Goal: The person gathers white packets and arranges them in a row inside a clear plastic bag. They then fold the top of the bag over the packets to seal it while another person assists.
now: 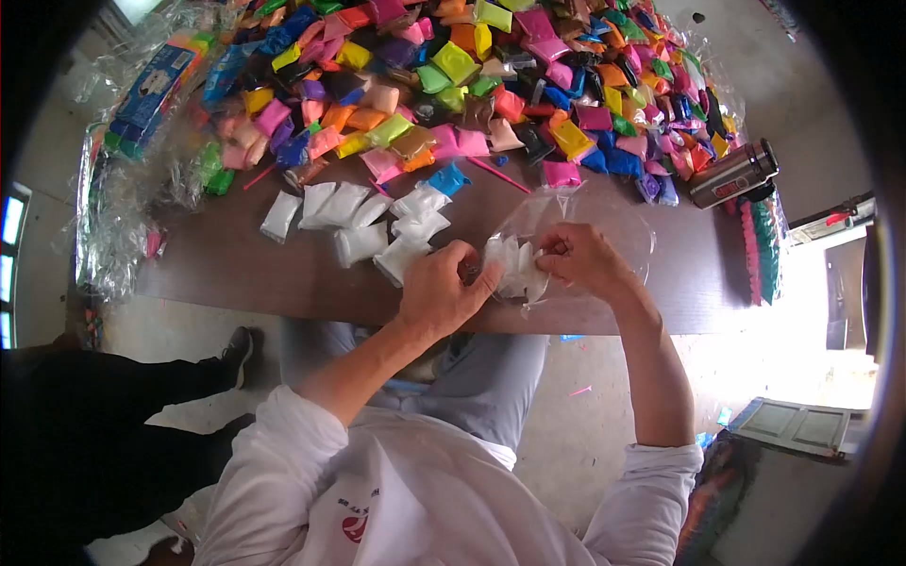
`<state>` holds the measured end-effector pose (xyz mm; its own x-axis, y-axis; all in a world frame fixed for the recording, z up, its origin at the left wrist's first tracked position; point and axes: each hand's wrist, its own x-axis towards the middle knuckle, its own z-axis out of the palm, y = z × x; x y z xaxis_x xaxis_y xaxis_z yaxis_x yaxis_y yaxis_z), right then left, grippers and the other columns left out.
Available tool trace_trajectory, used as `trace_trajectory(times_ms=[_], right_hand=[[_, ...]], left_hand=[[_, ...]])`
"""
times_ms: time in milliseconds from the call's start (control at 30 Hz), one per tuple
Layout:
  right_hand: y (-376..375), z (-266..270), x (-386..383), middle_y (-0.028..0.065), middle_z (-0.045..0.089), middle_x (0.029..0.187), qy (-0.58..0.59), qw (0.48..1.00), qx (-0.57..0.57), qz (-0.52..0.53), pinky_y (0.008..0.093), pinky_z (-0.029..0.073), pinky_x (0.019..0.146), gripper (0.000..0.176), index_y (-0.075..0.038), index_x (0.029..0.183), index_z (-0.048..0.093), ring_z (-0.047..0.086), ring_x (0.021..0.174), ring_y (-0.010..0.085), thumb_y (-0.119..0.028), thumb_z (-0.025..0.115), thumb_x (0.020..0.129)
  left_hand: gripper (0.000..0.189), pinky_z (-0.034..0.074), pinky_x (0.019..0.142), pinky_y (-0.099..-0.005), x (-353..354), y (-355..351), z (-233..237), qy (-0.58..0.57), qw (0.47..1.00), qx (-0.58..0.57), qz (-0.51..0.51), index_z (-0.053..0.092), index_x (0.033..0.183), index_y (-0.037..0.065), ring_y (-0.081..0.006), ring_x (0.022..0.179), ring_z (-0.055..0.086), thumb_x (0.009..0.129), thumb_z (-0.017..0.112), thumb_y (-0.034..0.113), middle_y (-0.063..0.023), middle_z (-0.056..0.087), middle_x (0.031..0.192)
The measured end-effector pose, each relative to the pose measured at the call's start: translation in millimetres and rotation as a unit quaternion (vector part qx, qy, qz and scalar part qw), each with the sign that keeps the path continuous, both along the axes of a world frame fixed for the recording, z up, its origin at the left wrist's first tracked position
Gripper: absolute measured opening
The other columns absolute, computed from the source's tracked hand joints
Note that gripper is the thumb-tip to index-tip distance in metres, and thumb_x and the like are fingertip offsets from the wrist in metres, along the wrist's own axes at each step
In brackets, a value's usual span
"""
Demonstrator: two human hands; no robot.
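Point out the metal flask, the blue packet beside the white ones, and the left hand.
Metal flask (730,179): head view, middle of its side.
Blue packet (448,179): head view, middle of its face.
Left hand (442,292): head view, near its middle.

At the near edge of the tabletop (311,283), the left hand (444,294) and right hand (578,257) are at a clear plastic bag (618,231) with white packets (516,266) in it. Colourful packets (453,99) cover the far side; a steel flask (734,176) lies toward the right edge.

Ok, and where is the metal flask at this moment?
In the head view, the metal flask is at the right end of the table, right beside the edge of the pile of colored packets.
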<state>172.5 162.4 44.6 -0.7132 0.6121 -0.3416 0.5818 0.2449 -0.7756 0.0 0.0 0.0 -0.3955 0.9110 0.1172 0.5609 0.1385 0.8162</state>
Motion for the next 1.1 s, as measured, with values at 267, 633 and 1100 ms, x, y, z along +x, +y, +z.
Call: trace_trajectory(times_ms=[267, 633, 1100], right_hand=[[6.2, 0.6, 0.9, 0.0069, 0.064, 0.065, -0.037, 0.999, 0.021, 0.026, 0.029, 0.05, 0.051, 0.018, 0.004, 0.083, 0.067, 0.06, 0.054, 0.0124, -0.014, 0.067, 0.08], [-0.3, 10.1, -2.4, 0.0079, 0.064, 0.065, -0.05, 0.998, 0.034, 0.018, 0.0297, 0.05, 0.052, 0.02, 0.003, 0.083, 0.067, 0.061, 0.055, 0.0137, -0.016, 0.069, 0.079], [13.1, 8.9, 6.8, 0.0044, 0.061, 0.065, -0.039, 0.999, -0.031, 0.008, 0.0282, 0.048, 0.051, 0.022, 0.001, 0.085, 0.068, 0.058, 0.057, 0.0101, -0.02, 0.061, 0.087]], left_hand=[[0.052, 0.049, 0.063, -0.0398, 1.3, -0.6, 7.0, -0.008, 1.0, -0.02, -0.015, 0.061, 0.083, 0.004, -0.0276, 0.065, 0.063, 0.082, 0.065, 0.056, -0.0089, 0.063, 0.068], [0.05, 0.047, 0.056, -0.0345, 1.1, -1.3, 3.9, 0.017, 1.0, 0.002, -0.009, 0.061, 0.083, 0.003, -0.0211, 0.059, 0.06, 0.083, 0.067, 0.052, -0.0087, 0.062, 0.068], [0.039, 0.046, 0.055, -0.0293, 2.3, -18.2, 27.7, -0.041, 0.999, 0.003, -0.006, 0.061, 0.083, 0.002, -0.0141, 0.059, 0.057, 0.086, 0.068, 0.041, -0.0055, 0.06, 0.065]])
